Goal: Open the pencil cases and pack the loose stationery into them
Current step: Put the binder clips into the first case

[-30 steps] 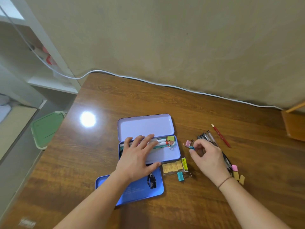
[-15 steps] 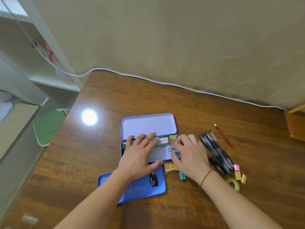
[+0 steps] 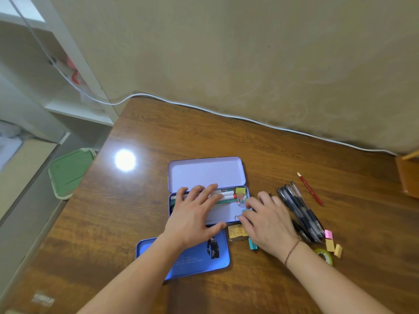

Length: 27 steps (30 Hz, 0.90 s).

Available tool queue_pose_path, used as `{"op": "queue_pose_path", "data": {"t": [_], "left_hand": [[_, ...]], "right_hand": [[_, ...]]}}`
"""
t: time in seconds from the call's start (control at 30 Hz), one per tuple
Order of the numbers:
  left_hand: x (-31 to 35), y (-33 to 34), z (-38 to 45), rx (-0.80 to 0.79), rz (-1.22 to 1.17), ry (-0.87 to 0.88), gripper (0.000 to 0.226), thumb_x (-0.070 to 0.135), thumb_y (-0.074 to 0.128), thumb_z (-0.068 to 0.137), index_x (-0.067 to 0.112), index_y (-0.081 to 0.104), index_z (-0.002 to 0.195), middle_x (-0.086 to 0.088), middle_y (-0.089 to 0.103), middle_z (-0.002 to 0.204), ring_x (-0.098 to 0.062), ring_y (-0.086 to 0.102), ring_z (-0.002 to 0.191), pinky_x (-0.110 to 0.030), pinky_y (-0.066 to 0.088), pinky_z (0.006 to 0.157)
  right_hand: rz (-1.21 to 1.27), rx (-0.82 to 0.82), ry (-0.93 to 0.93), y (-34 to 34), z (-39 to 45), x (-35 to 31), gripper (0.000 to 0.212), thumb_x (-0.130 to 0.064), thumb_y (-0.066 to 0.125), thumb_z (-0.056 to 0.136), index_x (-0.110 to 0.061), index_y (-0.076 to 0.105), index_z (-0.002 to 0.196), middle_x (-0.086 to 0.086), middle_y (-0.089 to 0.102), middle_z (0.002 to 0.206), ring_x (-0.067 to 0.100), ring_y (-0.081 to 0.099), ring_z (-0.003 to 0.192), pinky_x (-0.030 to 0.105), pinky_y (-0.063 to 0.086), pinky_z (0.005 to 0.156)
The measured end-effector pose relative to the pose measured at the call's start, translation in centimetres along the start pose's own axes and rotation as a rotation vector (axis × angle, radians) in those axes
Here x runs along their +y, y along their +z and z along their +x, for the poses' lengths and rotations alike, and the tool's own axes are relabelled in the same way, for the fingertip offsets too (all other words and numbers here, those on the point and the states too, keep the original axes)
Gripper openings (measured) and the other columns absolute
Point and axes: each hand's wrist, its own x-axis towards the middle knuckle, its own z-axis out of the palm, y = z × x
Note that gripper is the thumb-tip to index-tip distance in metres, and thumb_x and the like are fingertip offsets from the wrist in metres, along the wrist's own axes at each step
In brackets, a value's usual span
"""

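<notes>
Lilac case [image 3: 206,173] open mid-table, markers and a few clips inside; my left hand [image 3: 195,214] rests flat on it, fingers spread; right hand [image 3: 269,220] at its corner, grip unclear; blue case [image 3: 195,261] shut; pens [image 3: 301,214], pencil [image 3: 310,189], tape [image 3: 324,256] unpacked.

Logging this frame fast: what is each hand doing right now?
Left hand: open, fingers spread flat on the pens in the open case.
Right hand: fingertips at the case's right end; whether it holds anything cannot be told.
</notes>
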Motion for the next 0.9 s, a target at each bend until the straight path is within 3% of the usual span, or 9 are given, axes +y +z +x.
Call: {"op": "queue_pose_path", "data": {"t": [0.43, 0.53, 0.63, 0.7, 0.8, 0.9], "left_hand": [[-0.1, 0.2, 0.0, -0.012, 0.007, -0.01, 0.067, 0.074, 0.046, 0.08, 0.038, 0.046, 0.136, 0.016, 0.033, 0.155, -0.016, 0.039, 0.13, -0.046, 0.016, 0.11], [-0.1, 0.1, 0.0, -0.015, 0.002, -0.01, 0.067, 0.074, 0.046, 0.081, 0.038, 0.045, 0.137, 0.016, 0.033, 0.155, -0.016, 0.039, 0.131, -0.046, 0.014, 0.111], [-0.1, 0.0, 0.0, -0.015, -0.007, -0.011, 0.066, 0.074, 0.045, 0.081, 0.038, 0.045, 0.137, 0.015, 0.033, 0.155, -0.016, 0.038, 0.132, -0.046, 0.013, 0.112], [-0.1, 0.0, 0.1, -0.013, -0.007, -0.011, 0.066, 0.074, 0.045, 0.081, 0.039, 0.045, 0.137, 0.015, 0.033, 0.155, -0.016, 0.038, 0.132, -0.046, 0.013, 0.112], [-0.1, 0.0, 0.0, -0.014, -0.011, -0.009, 0.065, 0.074, 0.046, 0.081, 0.039, 0.045, 0.137, 0.015, 0.033, 0.155, -0.017, 0.038, 0.132, -0.047, 0.014, 0.111], [-0.1, 0.1, 0.0, -0.016, -0.008, -0.01, 0.065, 0.074, 0.045, 0.082, 0.039, 0.045, 0.136, 0.015, 0.033, 0.155, -0.017, 0.038, 0.132, -0.047, 0.015, 0.112]], "right_hand": [[-0.017, -0.136, -0.176, -1.1, -0.1, 1.8, 0.041, -0.054, 0.039, 0.092, -0.028, 0.069, 0.102, -0.008, 0.065, 0.117, 0.023, 0.049, 0.114, 0.042, 0.044, 0.089], [-0.006, -0.063, -0.187, -0.8, -0.5, 2.2, 0.037, -0.051, 0.043, 0.091, -0.026, 0.071, 0.095, -0.006, 0.064, 0.116, 0.024, 0.051, 0.113, 0.043, 0.047, 0.087], [0.19, 0.131, 0.103, -0.2, -0.6, 3.5, 0.019, -0.03, 0.053, 0.092, -0.024, 0.07, 0.095, -0.007, 0.065, 0.105, 0.018, 0.05, 0.102, 0.039, 0.048, 0.08], [0.2, 0.104, 0.331, 0.4, -0.4, 4.5, 0.024, -0.023, 0.059, 0.089, -0.025, 0.068, 0.11, -0.008, 0.063, 0.111, 0.017, 0.048, 0.102, 0.037, 0.046, 0.081], [0.088, -0.018, 0.316, 1.3, -0.1, 5.3, 0.031, -0.028, 0.062, 0.087, -0.031, 0.064, 0.118, -0.009, 0.06, 0.117, 0.018, 0.045, 0.103, 0.036, 0.04, 0.082], [0.102, 0.021, 0.305, 1.2, 0.0, 5.6, 0.023, -0.028, 0.07, 0.08, -0.029, 0.068, 0.103, -0.009, 0.063, 0.104, 0.019, 0.048, 0.095, 0.035, 0.039, 0.076]]}}
